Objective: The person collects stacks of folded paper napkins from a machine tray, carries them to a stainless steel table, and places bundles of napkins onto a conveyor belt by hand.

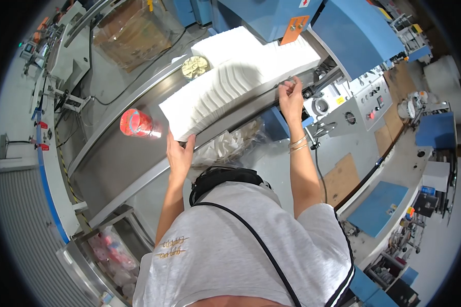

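Note:
A long row of white stacked sheets or pads (225, 84) lies along a metal trough (118, 169). At the row's near left end, my left hand (180, 153) touches the lower corner, thumb and fingers apart around it. My right hand (291, 94) is raised beside the row's right part, near the trough's edge, with its fingers bent together; whether anything is between them is too small to tell. A red clear-walled container (138, 124) lies in the trough left of the row. Behind the row sits a pale yellow crumpled round item (195, 67).
A blue machine (358, 36) with an orange bracket (294, 29) stands over the row's far end. To the right is a control panel (371, 105). A plastic bag of white scraps (228, 146) lies below the trough. Cardboard (133, 36) is at the back left.

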### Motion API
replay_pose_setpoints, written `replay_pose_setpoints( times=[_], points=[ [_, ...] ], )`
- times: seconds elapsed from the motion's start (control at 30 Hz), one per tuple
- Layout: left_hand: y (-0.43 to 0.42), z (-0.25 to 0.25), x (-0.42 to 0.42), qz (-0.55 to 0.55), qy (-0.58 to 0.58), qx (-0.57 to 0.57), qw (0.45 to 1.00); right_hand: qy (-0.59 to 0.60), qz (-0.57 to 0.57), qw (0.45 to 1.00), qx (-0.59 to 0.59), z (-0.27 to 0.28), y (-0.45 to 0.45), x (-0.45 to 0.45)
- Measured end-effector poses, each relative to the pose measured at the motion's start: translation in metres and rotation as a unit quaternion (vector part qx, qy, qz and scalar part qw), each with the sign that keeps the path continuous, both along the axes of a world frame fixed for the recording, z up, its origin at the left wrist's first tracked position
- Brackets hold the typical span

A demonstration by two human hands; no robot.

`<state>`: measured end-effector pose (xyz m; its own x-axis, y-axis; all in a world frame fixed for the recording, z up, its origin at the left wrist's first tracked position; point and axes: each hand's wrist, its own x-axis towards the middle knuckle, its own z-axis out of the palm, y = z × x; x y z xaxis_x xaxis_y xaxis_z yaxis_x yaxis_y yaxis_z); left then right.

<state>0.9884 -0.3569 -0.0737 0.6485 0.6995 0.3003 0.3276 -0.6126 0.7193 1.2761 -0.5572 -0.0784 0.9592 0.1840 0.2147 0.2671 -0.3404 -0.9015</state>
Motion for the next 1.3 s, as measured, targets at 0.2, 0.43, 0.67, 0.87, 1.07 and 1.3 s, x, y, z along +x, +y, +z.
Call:
replay_pose_setpoints(
  times=[0.2,0.43,0.67,0.87,1.07,1.3],
  points=[
    [0.000,0.002,0.003,0.016,-0.021,-0.021,0.999,-0.011,0.006,1.000,0.020,0.004,0.004,0.002],
    [0.002,-0.001,0.001,0.024,-0.015,-0.031,0.999,-0.015,0.015,1.000,0.012,-0.005,0.008,0.002],
    [0.000,-0.005,0.003,0.029,-0.011,-0.020,0.999,-0.037,0.016,0.999,-0.003,-0.007,0.007,0.003],
    [-0.005,0.003,0.005,0.042,0.007,-0.022,0.999,-0.053,0.002,0.998,-0.023,-0.006,0.007,0.000],
    [-0.005,0.004,0.005,0.039,0.005,-0.025,0.999,-0.044,-0.012,0.998,-0.052,0.000,0.006,0.007],
    [-0.007,0.007,0.007,0.041,-0.006,-0.031,0.999,-0.064,-0.013,0.995,-0.072,0.001,0.006,0.007]
  ],
)
